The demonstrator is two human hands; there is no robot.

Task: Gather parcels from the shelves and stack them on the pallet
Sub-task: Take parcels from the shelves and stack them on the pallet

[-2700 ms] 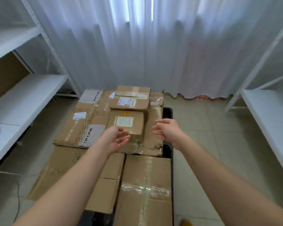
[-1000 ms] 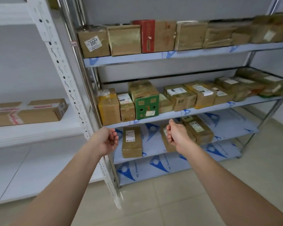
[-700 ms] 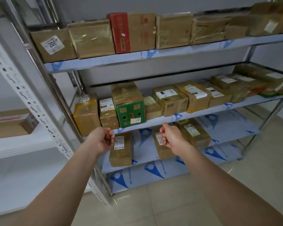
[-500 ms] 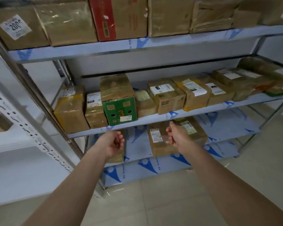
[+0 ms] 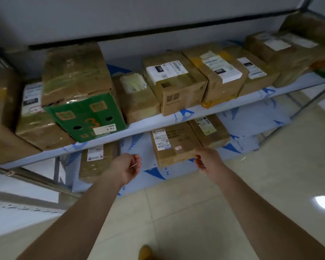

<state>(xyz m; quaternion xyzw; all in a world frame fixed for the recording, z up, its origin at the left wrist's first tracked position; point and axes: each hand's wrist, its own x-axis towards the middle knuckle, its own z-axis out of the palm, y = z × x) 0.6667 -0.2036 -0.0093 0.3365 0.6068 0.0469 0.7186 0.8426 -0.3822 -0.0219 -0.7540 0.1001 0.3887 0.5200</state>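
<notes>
A metal shelf rack (image 5: 148, 124) fills the view, its middle shelf lined with several brown parcels. Among them stands a tall box with a green front marked 3 (image 5: 84, 117). On the lower shelf lies a flat brown parcel with a white label (image 5: 174, 145), flanked by a second parcel (image 5: 98, 162) on the left and a third (image 5: 208, 130) on the right. My left hand (image 5: 127, 168) hovers in front of the lower shelf, fingers loosely curled, holding nothing. My right hand (image 5: 207, 160) is at the front right corner of the flat parcel, fingers curled, empty. The pallet is out of view.
Blue-printed protective film covers the shelf boards (image 5: 251, 119). A white rack (image 5: 23, 209) adjoins at the lower left. Beige floor tiles (image 5: 195, 212) lie below, with a yellow shoe tip (image 5: 145, 252) at the bottom edge.
I turned from the pallet to the metal rack and moved close. The view dropped to the middle and lower shelves, and both hands advanced to the flat parcel on the lower shelf.
</notes>
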